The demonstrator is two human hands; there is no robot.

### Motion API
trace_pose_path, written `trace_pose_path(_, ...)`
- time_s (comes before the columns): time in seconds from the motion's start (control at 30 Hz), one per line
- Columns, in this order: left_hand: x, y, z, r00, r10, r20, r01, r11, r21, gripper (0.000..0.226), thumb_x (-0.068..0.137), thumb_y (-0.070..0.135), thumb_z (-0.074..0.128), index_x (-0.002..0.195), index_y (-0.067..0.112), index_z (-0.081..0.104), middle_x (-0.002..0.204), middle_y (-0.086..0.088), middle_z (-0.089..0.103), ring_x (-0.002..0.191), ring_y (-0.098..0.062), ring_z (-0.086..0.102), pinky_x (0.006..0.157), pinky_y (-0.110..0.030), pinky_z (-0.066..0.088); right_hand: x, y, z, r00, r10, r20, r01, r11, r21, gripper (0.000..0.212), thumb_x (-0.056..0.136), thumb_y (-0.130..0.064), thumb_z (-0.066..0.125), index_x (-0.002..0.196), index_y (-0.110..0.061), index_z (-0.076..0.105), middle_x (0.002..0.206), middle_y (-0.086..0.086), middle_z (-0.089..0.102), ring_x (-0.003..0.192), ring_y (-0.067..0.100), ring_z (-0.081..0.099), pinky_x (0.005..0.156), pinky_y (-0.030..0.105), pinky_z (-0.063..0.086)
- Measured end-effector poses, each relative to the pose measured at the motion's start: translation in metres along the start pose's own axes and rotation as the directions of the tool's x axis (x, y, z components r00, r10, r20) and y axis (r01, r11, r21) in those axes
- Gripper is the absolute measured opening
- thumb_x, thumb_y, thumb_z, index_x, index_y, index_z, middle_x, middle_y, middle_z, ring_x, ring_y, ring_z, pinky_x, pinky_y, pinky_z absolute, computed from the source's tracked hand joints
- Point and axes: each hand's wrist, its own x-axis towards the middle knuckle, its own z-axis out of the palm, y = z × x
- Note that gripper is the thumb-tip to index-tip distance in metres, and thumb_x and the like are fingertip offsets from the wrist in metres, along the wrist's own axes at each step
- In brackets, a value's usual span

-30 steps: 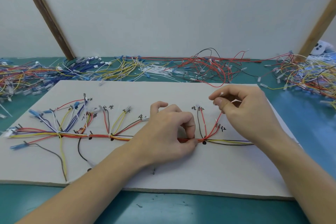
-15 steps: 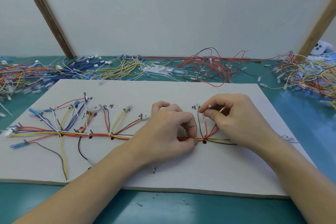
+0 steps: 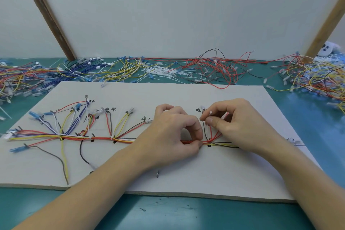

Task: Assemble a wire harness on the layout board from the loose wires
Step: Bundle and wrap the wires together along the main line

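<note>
Harness trunk [image 3: 104, 138], thin, limp insulated wires, lies along the layout board [image 3: 186, 177]. Left hand [image 3: 173, 132] pinches the trunk at a branch mark; right hand [image 3: 235, 123] pinches a white-tipped red wire [image 3: 210, 130]. Risk: loosened pinch lets strands stray. Matte grey board on teal table [image 3: 168, 214]; loose wires [image 3: 214, 69] tangled behind.

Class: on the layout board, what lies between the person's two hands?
In the head view, between left hand and right hand: a black wire and red wires branching upward.
</note>
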Motion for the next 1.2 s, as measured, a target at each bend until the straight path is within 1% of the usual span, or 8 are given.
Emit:
trace_pose_path(0.1,0.0003,-0.0002,-0.0002,1.000,0.019,0.007,-0.019,1.000,0.000,0.012,0.079,0.024,0.079,0.081,0.033,0.071,0.082,0.021,0.070,0.095,-0.005,0.059,0.110,-0.039,0.026,-0.0003,-0.0002,-0.0003,0.999,0.010,0.034,-0.010,1.000,0.010,0.020,0.088,0.000,0.072,0.083,-0.017,0.080,0.060,-0.025,0.063,0.054,-0.003,0.056,0.054,0.006,0.038)
trace_pose_path(0.27,0.0001,-0.0014,0.0005,0.999,0.047,0.000,-0.047,0.999,0.026,0.007,0.082,0.027,0.076,0.082,0.033,0.072,0.080,0.019,0.067,0.094,-0.005,0.059,0.104,-0.046,0.030,-0.0007,0.0013,-0.0023,0.996,0.048,0.073,-0.053,0.997,0.061,0.021,0.088,-0.001,0.070,0.080,-0.019,0.080,0.056,-0.019,0.061,0.049,-0.001,0.052,0.051,0.006,0.035)
trace_pose_path(0.4,0.0003,-0.0018,0.0006,0.999,0.046,-0.001,-0.046,0.999,0.023,0.006,0.083,0.030,0.078,0.083,0.034,0.074,0.079,0.017,0.066,0.093,-0.004,0.057,0.104,-0.045,0.030,-0.0007,0.0003,-0.0056,0.992,0.065,0.106,-0.076,0.991,0.107,0.020,0.090,-0.007,0.071,0.079,-0.020,0.080,0.068,-0.011,0.071,0.055,-0.003,0.054,0.056,0.007,0.039)
trace_pose_path(0.5,0.0001,-0.0008,-0.0005,0.999,0.047,0.015,-0.048,0.999,0.019,0.006,0.083,0.033,0.080,0.084,0.035,0.075,0.080,0.016,0.066,0.094,-0.004,0.057,0.105,-0.045,0.029,-0.0003,0.0006,-0.0067,0.991,0.065,0.121,-0.079,0.991,0.112,0.019,0.095,-0.015,0.069,0.081,-0.021,0.080,0.074,-0.006,0.075,0.066,0.002,0.061,0.064,0.013,0.045)
trace_pose_path(0.7,-0.0009,0.0045,-0.0025,0.992,0.129,0.006,-0.129,0.991,0.024,0.013,0.080,0.049,0.083,0.084,0.037,0.080,0.085,0.018,0.058,0.094,-0.001,0.054,0.108,-0.044,0.027,-0.0010,0.0022,-0.0054,0.993,0.059,0.101,-0.070,0.992,0.107,0.018,0.095,-0.017,0.069,0.081,-0.021,0.079,0.070,-0.008,0.073,0.057,-0.003,0.056,0.058,0.009,0.040)
trace_pose_path(0.8,-0.0018,0.0047,-0.0013,0.986,0.166,0.025,-0.168,0.982,0.084,0.017,0.081,0.055,0.081,0.086,0.039,0.081,0.084,0.018,0.053,0.092,0.001,0.049,0.108,-0.042,0.026,-0.0008,0.0032,-0.0050,0.994,0.054,0.094,-0.065,0.991,0.115,0.015,0.094,-0.015,0.069,0.086,-0.022,0.079,0.070,-0.007,0.074,0.061,0.000,0.060,0.060,0.011,0.044)
trace_pose_path(0.97,-0.0015,0.0038,0.0009,0.993,0.094,0.076,-0.099,0.993,0.063,0.021,0.081,0.059,0.079,0.089,0.040,0.081,0.084,0.020,0.057,0.098,-0.001,0.050,0.109,-0.041,0.025,0.0003,0.0049,-0.0043,0.995,0.036,0.091,-0.048,0.990,0.134,0.015,0.093,-0.011,0.070,0.090,-0.023,0.079,0.071,-0.005,0.074,0.062,0.002,0.062,0.061,0.013,0.045)
trace_pose_path(1.2,-0.0007,0.0065,0.0034,0.994,0.093,0.060,-0.098,0.991,0.086,0.021,0.080,0.059,0.077,0.086,0.039,0.080,0.084,0.018,0.059,0.097,-0.001,0.050,0.108,-0.039,0.026,0.0007,0.0075,-0.0038,0.996,0.032,0.086,-0.045,0.988,0.149,0.016,0.093,-0.011,0.070,0.094,-0.025,0.078,0.071,-0.005,0.075,0.058,0.000,0.059,0.059,0.010,0.041)
